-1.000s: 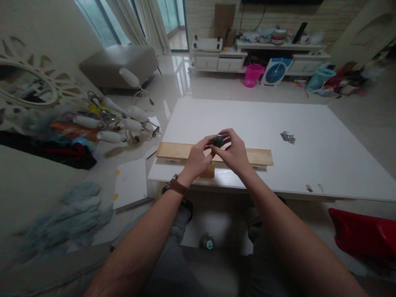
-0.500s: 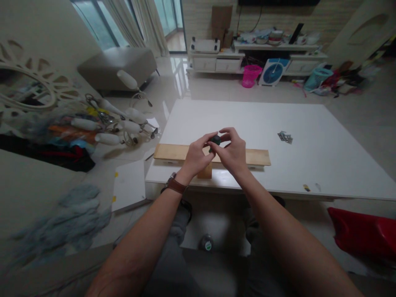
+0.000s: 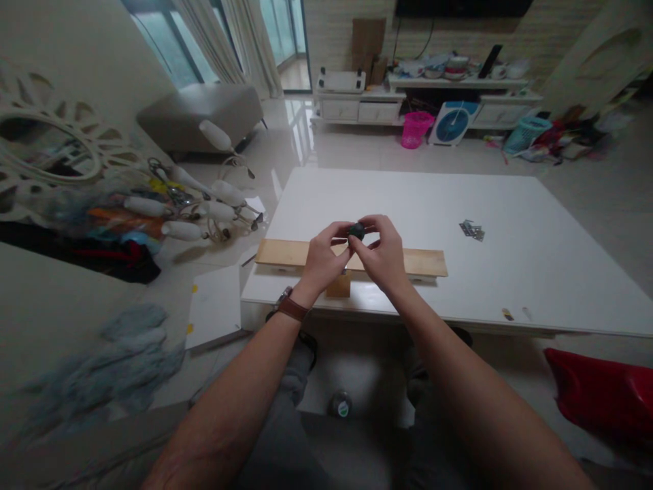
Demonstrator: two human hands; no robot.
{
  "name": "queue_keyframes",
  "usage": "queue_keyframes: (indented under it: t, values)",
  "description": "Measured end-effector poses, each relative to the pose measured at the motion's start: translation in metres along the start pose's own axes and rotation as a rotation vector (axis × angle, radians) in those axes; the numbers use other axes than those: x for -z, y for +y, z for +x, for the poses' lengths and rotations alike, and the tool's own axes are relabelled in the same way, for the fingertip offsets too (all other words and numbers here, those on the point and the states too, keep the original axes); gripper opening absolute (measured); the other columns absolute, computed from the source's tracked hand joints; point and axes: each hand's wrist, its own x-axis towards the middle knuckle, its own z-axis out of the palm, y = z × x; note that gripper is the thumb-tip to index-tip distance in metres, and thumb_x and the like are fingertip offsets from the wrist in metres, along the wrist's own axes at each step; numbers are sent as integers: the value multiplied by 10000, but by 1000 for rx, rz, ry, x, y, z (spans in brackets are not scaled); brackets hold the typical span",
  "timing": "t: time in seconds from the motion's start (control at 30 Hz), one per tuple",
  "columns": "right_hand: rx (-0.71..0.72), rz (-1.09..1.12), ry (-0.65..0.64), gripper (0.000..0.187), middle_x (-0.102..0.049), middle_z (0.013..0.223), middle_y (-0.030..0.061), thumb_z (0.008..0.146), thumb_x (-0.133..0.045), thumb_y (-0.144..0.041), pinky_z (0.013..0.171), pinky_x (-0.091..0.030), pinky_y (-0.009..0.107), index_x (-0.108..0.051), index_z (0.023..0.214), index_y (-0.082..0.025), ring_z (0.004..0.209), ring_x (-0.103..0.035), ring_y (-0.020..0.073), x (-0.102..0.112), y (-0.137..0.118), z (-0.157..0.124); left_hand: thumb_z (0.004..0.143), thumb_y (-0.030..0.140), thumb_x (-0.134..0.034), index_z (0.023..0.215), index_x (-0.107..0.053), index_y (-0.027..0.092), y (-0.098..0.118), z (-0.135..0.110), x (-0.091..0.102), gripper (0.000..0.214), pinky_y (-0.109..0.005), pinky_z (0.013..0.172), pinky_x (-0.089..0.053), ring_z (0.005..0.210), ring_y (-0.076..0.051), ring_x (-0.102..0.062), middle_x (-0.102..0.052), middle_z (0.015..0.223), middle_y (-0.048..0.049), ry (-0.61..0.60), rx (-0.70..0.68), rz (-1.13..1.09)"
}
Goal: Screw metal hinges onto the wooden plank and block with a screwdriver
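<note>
Between my fingertips is a small dark, rounded object (image 3: 356,231), its kind too small to make out. My left hand (image 3: 325,255) pinches it from the left, and my right hand (image 3: 381,252) grips it from the right. Both hands are above a long wooden board (image 3: 426,262), which lies along the near side of the white table (image 3: 408,197). A small wooden block (image 3: 337,286) sits in front of the board, below my left hand. My hands hide the board's middle.
Several small metal pieces (image 3: 472,230) lie on the table to the right. Two tiny items, one a yellow-and-black piece (image 3: 507,314), are by the front edge. A red chair-like object (image 3: 596,395) stands at right; a white panel (image 3: 214,306) is at left.
The fingers of my right hand have closed in around the dark object, which has turned slightly. The whole view has shifted a little.
</note>
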Motion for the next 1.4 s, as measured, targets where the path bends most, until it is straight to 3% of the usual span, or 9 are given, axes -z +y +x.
queue_keyframes:
  t: [0.1,0.2,0.47,0.77,1.1,1.27,1.4]
  values:
    - [25,-21,10,182,-680,1025,33,852,-757,-249,768,-598,367,-678,1016,-254,926,-697,198,0,-1,0,830,24,-743,1194,-673,226,-3,0,-1,422,-309,865,-651,1029,-167,-731,-738,1132,-44,42,-23,42]
    - [15,21,6,211,-723,992,29,856,-764,-263,719,-582,343,-673,1046,-250,922,-717,203,-2,-2,0,816,20,-751,1201,-679,233,-4,0,0,447,-293,846,-649,1036,-166,-720,-713,1148,-45,52,-47,80]
    - [11,136,-48,166,-788,988,33,885,-704,-261,569,-516,253,-687,1047,-231,955,-756,202,-3,-1,-1,906,83,-691,1322,-662,257,-3,-2,6,452,-359,978,-659,1128,-186,-742,-749,1264,-62,3,-2,-16]
    - [-41,119,-67,181,-799,1008,38,871,-708,-293,576,-529,267,-691,1044,-243,976,-757,221,-2,-3,0,937,179,-723,1352,-688,259,-5,-3,7,424,-398,995,-669,1152,-218,-758,-769,1270,-77,-14,61,-58]
    - [-16,99,-57,185,-763,1042,46,883,-680,-265,550,-495,261,-690,1065,-236,985,-738,217,-1,-2,1,923,138,-705,1358,-690,247,-5,-3,5,449,-397,997,-663,1135,-211,-757,-762,1302,-81,-6,39,-51]
    - [23,4,-11,226,-696,1063,37,845,-766,-277,661,-549,324,-708,1063,-263,964,-694,211,-2,0,0,871,81,-722,1255,-705,237,-2,-2,4,415,-327,879,-662,1066,-188,-750,-769,1226,-68,52,43,9]
    - [14,10,10,250,-711,1009,25,841,-751,-259,691,-560,342,-679,1081,-259,943,-703,211,-3,0,-1,863,77,-719,1252,-681,238,-1,-2,5,422,-350,926,-648,1121,-197,-735,-759,1242,-73,16,37,1]
